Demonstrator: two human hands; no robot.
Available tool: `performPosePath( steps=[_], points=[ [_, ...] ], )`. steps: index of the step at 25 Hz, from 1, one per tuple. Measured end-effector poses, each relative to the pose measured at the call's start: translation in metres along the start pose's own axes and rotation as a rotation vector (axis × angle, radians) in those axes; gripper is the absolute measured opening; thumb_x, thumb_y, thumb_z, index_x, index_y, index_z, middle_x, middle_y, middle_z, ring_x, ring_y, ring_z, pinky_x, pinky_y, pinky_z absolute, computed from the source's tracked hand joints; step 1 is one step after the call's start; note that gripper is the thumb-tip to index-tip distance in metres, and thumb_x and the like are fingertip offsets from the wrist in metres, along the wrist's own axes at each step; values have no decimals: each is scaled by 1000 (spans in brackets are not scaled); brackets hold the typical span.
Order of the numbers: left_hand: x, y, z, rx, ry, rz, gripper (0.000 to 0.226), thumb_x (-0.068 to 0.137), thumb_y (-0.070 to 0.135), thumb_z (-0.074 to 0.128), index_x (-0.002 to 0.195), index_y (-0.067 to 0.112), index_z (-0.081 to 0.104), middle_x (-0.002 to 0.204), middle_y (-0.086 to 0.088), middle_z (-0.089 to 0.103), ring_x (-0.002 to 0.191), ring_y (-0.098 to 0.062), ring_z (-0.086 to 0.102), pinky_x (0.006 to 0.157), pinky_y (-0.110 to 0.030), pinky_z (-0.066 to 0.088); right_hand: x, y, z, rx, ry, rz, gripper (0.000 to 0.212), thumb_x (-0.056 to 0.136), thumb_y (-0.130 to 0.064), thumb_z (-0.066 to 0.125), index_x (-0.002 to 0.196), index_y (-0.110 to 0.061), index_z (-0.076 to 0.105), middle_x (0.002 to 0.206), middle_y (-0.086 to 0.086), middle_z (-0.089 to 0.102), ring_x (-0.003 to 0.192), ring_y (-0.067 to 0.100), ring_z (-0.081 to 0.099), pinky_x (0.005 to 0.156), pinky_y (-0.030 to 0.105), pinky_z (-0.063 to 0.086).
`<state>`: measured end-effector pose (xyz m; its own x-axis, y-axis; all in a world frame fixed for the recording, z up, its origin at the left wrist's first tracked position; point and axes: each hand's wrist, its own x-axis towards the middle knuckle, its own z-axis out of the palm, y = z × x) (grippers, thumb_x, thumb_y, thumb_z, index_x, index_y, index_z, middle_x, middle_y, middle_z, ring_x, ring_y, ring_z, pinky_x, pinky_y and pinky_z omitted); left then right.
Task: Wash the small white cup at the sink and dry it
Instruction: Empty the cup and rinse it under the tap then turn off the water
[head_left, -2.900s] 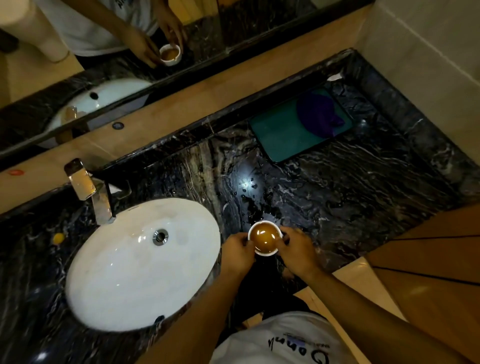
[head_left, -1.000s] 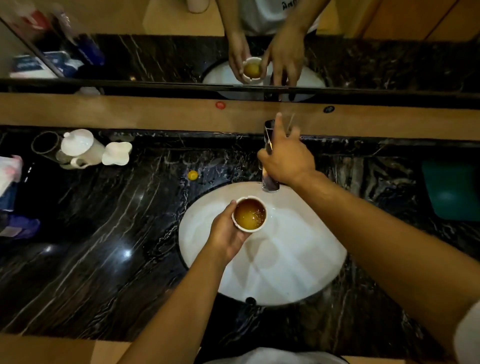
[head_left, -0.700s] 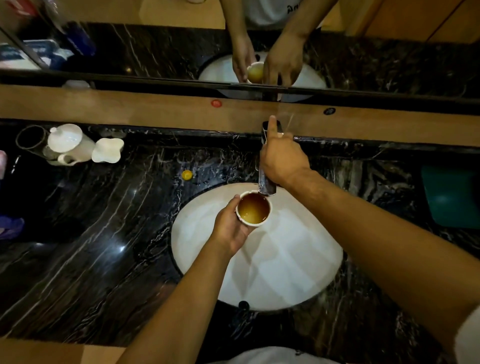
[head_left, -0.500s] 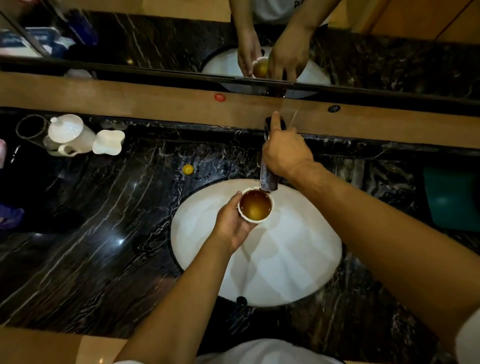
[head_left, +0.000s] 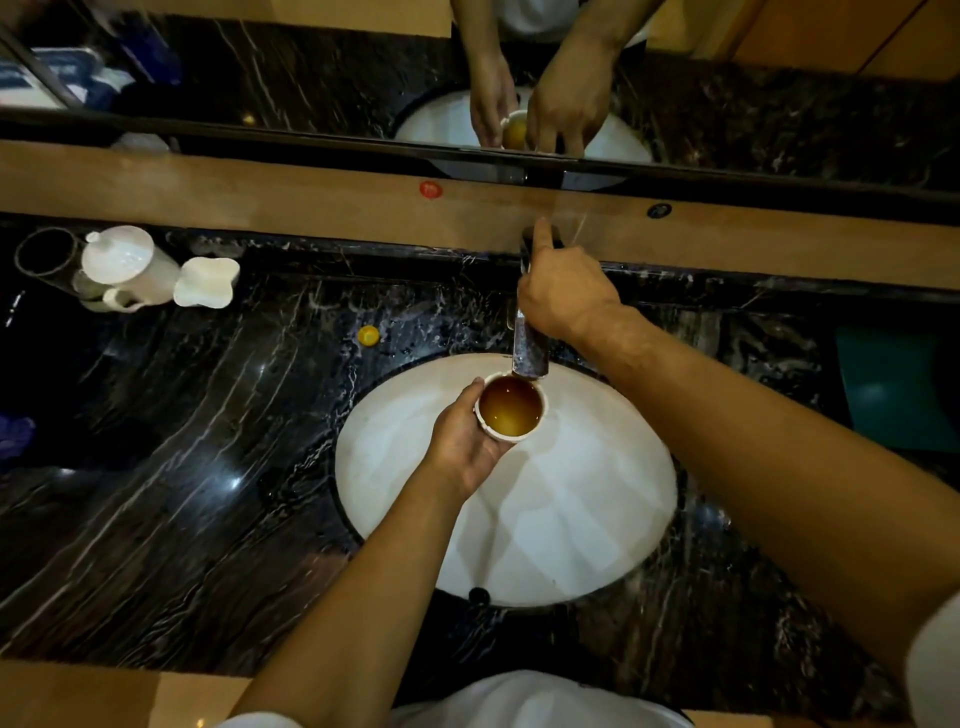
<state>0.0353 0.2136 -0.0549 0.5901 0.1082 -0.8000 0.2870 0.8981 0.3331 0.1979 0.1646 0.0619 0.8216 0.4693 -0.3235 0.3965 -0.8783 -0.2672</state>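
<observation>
The small white cup (head_left: 511, 407) holds brown liquid and is upright over the white oval sink (head_left: 561, 519). My left hand (head_left: 464, 441) grips it from the left side, just below the spout of the chrome faucet (head_left: 530, 353). My right hand (head_left: 563, 291) lies on top of the faucet, fingers curled around its handle and the index finger stretched toward the wall. The faucet's base is hidden under that hand. I cannot tell whether water is running.
On the black marble counter (head_left: 182, 441) at the far left stand a white lidded pot (head_left: 124, 265), a white dish (head_left: 207, 283) and a glass (head_left: 47, 254). A small yellow object (head_left: 369, 335) lies near the sink. A teal mat (head_left: 898, 389) sits right. A mirror (head_left: 311, 78) runs along the back.
Earlier the cup was held in both hands over the counter to the right of the sink. Since a second ago my left hand has moved it up under the spout; my right hand stays on the faucet.
</observation>
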Motion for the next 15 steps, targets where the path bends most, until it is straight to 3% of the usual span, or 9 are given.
performPosePath(
  steps=[4, 11, 15],
  points=[
    [0, 1, 3, 20, 0, 2, 28, 104, 31, 51, 115, 9, 64, 115, -20, 71, 116, -38, 64, 106, -56, 47, 2, -1, -3, 22, 0, -1, 77, 100, -26, 50, 161, -12, 6, 134, 32, 52, 113, 45, 58, 77, 41, 44],
    [2, 1, 4, 20, -5, -2, 29, 103, 32, 51, 120, 11, 61, 129, -21, 68, 124, -39, 62, 92, -52, 53, 1, -2, -4, 38, 20, -1, 73, 98, -27, 49, 159, -14, 12, 128, 30, 57, 110, 44, 59, 82, 43, 49],
    [3, 0, 3, 36, -15, 1, 35, 102, 30, 54, 125, 6, 62, 131, -24, 66, 125, -41, 62, 100, -55, 52, -2, 3, -5, 93, 39, -25, 73, 97, -51, 46, 158, -20, 20, 130, 22, 61, 111, 41, 62, 90, 45, 54]
  ],
)
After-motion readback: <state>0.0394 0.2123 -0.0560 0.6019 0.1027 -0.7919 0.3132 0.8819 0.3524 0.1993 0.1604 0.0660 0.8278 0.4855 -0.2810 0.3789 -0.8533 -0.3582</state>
